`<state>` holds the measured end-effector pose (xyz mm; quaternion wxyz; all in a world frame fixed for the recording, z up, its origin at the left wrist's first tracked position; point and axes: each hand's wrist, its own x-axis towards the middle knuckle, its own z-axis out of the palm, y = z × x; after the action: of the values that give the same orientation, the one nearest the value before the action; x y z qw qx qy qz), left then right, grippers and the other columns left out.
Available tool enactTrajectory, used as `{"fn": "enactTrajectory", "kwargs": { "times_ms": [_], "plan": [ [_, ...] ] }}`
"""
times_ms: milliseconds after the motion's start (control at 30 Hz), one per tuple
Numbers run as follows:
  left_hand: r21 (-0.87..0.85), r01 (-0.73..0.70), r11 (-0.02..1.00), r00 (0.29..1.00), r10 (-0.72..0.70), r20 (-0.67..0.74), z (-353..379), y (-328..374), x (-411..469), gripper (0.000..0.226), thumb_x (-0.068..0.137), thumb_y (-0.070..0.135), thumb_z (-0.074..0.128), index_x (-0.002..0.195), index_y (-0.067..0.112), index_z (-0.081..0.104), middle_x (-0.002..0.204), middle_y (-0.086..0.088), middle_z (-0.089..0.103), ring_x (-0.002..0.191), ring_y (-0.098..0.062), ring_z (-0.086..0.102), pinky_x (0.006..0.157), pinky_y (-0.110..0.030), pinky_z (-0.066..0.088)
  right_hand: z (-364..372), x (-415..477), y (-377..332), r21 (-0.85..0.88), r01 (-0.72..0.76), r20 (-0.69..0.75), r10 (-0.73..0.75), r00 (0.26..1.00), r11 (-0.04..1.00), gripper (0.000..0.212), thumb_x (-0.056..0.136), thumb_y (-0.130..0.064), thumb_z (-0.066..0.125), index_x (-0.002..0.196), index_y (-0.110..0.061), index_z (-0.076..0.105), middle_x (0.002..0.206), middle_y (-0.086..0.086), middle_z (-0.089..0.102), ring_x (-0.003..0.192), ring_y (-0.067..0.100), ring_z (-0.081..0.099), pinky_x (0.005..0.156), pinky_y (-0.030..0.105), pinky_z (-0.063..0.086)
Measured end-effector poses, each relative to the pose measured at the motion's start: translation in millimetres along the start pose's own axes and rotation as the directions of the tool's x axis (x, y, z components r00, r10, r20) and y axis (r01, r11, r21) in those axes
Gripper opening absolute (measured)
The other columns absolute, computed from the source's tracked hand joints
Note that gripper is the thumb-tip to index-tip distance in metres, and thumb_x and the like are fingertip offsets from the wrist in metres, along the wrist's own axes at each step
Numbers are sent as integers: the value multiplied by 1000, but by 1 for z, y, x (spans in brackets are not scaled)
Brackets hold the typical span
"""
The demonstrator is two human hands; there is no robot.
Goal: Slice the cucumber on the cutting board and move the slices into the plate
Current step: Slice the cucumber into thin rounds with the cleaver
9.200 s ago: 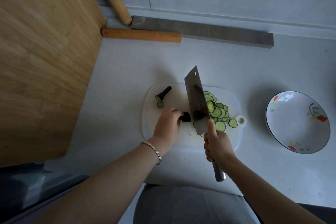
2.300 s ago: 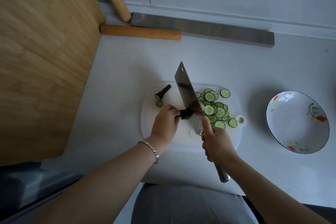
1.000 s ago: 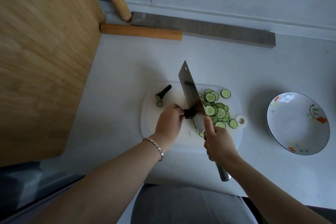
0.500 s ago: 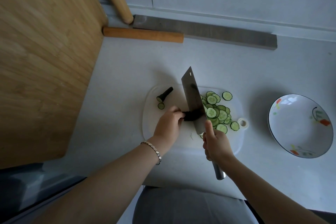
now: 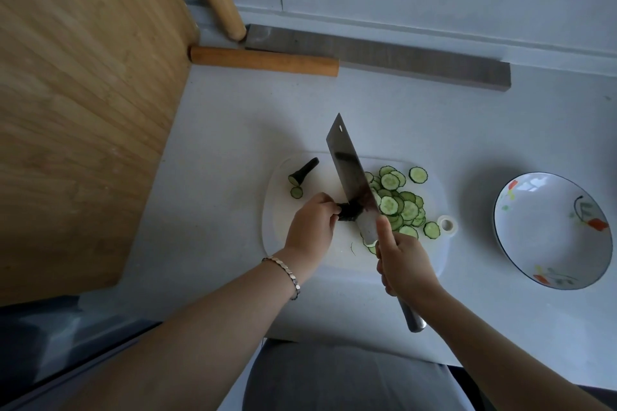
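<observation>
A short dark stub of cucumber (image 5: 347, 211) lies on the white cutting board (image 5: 277, 227). My left hand (image 5: 310, 227) pinches its left end. My right hand (image 5: 404, 265) grips the cleaver (image 5: 350, 177), forefinger along the blade, whose edge sits on the stub's right end. A heap of green slices (image 5: 399, 203) lies right of the blade, one slice (image 5: 418, 174) a little apart at the back. A cut-off cucumber tip (image 5: 302, 172) and a small slice (image 5: 296, 192) lie at the board's far left. The white flowered plate (image 5: 554, 230) stands empty to the right.
A big wooden board (image 5: 76, 103) leans at the left. Two wooden rolling pins (image 5: 263, 60) and a grey metal bar (image 5: 384, 55) lie along the back wall. The counter's front edge runs just below my wrists.
The cucumber stub has grown shorter and the slice heap larger over the frames. My left hand has edged back along the stub; the cleaver stays at the same spot.
</observation>
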<state>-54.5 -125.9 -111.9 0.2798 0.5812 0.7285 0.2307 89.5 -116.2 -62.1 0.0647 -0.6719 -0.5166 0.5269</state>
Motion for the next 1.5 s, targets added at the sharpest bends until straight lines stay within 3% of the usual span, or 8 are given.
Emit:
{"fn": "enactTrajectory", "kwargs": {
  "times_ms": [300, 533, 800, 1000, 1233, 1433, 1500],
  "plan": [
    [-3, 0, 1000, 1000, 0, 3, 0, 0, 1, 15, 86, 0, 54, 91, -1, 68, 93, -15, 64, 81, -30, 62, 66, -24, 43, 20, 8, 11, 12, -22, -14, 22, 1000, 1000, 60, 77, -71, 31, 61, -13, 34, 57, 9, 34, 53, 21, 32, 56, 34, 31],
    [-29, 12, 1000, 1000, -12, 4, -2, -1, 0, 14, 85, 2, 58, 95, -1, 67, 94, -17, 66, 86, -29, 62, 75, -35, 51, 4, 8, 5, 231, -139, 51, 130, 990, 963, 55, 93, -56, 35, 57, -14, 36, 42, -3, 34, 33, 11, 31, 40, 21, 30],
    [-3, 34, 999, 999, -34, 10, -3, -1, 2, 18, 87, 6, 55, 100, 1, 67, 102, -12, 64, 92, -26, 60, 79, -23, 42, -4, -1, -2, 135, -53, 40, 48, 998, 989, 54, 90, -58, 38, 59, -14, 32, 41, -4, 32, 35, 13, 27, 41, 20, 27],
    [3, 37, 999, 999, -37, 11, -2, 1, 3, 18, 88, 6, 54, 99, 0, 67, 104, -12, 64, 93, -26, 60, 78, -23, 43, 3, 0, 3, -6, 6, 1, -6, 1000, 1000, 56, 88, -61, 34, 64, -10, 40, 58, 11, 37, 51, 21, 34, 54, 32, 33],
    [8, -4, 1000, 1000, 4, 8, -2, 0, 0, 12, 84, 1, 56, 85, -2, 67, 89, -15, 65, 79, -31, 62, 66, -33, 48, 21, 8, 11, -18, -33, -23, 33, 999, 999, 56, 87, -62, 33, 61, -13, 34, 59, 10, 37, 55, 23, 35, 56, 35, 33],
    [-1, -22, 1000, 1000, 22, -3, -3, 0, -1, 13, 85, 2, 58, 91, -1, 68, 93, -15, 64, 81, -28, 61, 68, -30, 47, 11, 8, 10, 254, -162, 48, 155, 987, 954, 56, 94, -55, 35, 58, -12, 36, 46, 1, 33, 34, 12, 30, 41, 21, 28],
    [-6, -13, 1000, 1000, 13, -12, -2, -2, -2, 13, 86, 3, 57, 93, -1, 68, 95, -15, 63, 83, -28, 60, 71, -31, 48, 6, 5, 7, 253, -158, 54, 149, 987, 954, 56, 93, -55, 35, 56, -13, 36, 44, -1, 33, 32, 10, 29, 39, 20, 28]
  ]
}}
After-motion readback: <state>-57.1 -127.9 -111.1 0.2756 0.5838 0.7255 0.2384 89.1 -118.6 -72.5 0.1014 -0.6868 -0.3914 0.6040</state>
